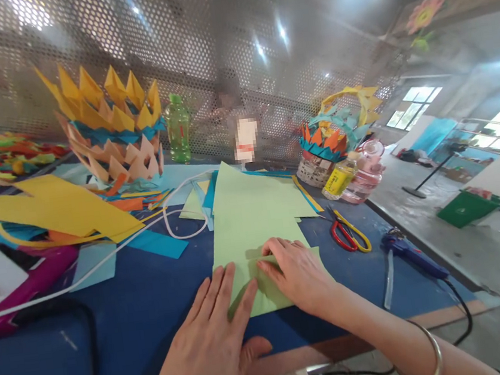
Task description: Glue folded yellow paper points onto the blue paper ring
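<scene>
A long piece of light green paper (245,224) lies lengthwise on the blue table in front of me, its near part turned over in a flap. My left hand (219,317) rests flat on its near left edge with the fingers spread. With fingers curled and thumb close to the index finger, my right hand (298,272) grips the paper at the flap's edge; the exact hold is partly hidden under the fingers. Beyond them, more light green paper (278,193) overlaps blue and yellow sheets. Scissors (349,231) with red and yellow handles lie to the right of my right hand.
A blue glue gun (414,256) lies at the right edge. At left are a purple tool (39,281), a white cord (116,245) and yellow paper (58,206). Behind stand a folded-paper basket (112,131), a green bottle (178,129), a yellow-labelled bottle (339,180) and a smaller basket (319,158).
</scene>
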Demonstrator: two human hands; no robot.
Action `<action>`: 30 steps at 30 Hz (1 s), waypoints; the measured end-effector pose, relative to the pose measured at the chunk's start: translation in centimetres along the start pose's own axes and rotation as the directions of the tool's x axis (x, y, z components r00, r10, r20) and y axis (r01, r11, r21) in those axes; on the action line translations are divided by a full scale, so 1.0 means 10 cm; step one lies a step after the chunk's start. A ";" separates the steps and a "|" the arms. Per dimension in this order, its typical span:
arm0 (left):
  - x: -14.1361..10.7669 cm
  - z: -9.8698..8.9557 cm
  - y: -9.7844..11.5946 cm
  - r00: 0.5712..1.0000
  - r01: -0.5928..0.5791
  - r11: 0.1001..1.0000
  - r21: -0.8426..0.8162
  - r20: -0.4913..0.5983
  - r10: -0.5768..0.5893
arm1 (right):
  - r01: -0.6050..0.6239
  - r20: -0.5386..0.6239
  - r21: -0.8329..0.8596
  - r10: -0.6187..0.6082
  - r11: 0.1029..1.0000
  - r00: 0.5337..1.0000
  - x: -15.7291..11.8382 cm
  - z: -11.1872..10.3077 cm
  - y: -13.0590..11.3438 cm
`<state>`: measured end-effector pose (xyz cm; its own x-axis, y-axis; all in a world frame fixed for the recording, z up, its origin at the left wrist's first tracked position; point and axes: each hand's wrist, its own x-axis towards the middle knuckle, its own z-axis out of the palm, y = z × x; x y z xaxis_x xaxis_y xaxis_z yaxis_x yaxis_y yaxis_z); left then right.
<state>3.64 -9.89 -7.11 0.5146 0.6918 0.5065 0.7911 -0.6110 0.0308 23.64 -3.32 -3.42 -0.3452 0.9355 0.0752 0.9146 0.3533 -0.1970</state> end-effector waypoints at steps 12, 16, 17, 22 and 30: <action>-0.02 0.00 -0.03 0.996 -0.084 0.991 0.101 0.038 0.080 | 0.088 -0.023 0.002 -0.088 0.996 0.996 0.04 0.01 -0.04; -0.03 0.02 -0.04 0.996 -0.087 0.991 0.105 0.012 0.086 | 0.114 -0.033 0.010 -0.113 0.993 0.993 0.08 0.04 -0.09; -0.03 0.03 -0.05 0.995 -0.095 0.989 0.113 0.014 0.094 | 0.116 -0.035 0.011 -0.115 0.993 0.993 0.08 0.05 -0.10; -0.03 0.03 -0.05 0.992 -0.124 0.982 0.145 0.029 0.121 | 0.130 -0.017 0.011 -0.130 0.991 0.991 0.10 0.04 -0.11; -0.04 0.04 -0.04 0.996 -0.090 0.991 0.102 0.015 0.089 | 0.139 -0.029 -0.035 -0.140 0.990 0.990 0.09 0.07 -0.11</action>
<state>3.20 -9.77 -7.66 0.5874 0.6405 0.4946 0.7714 -0.6279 -0.1030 22.18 -2.90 -3.86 -0.4635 0.8765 0.1303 0.8645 0.4796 -0.1504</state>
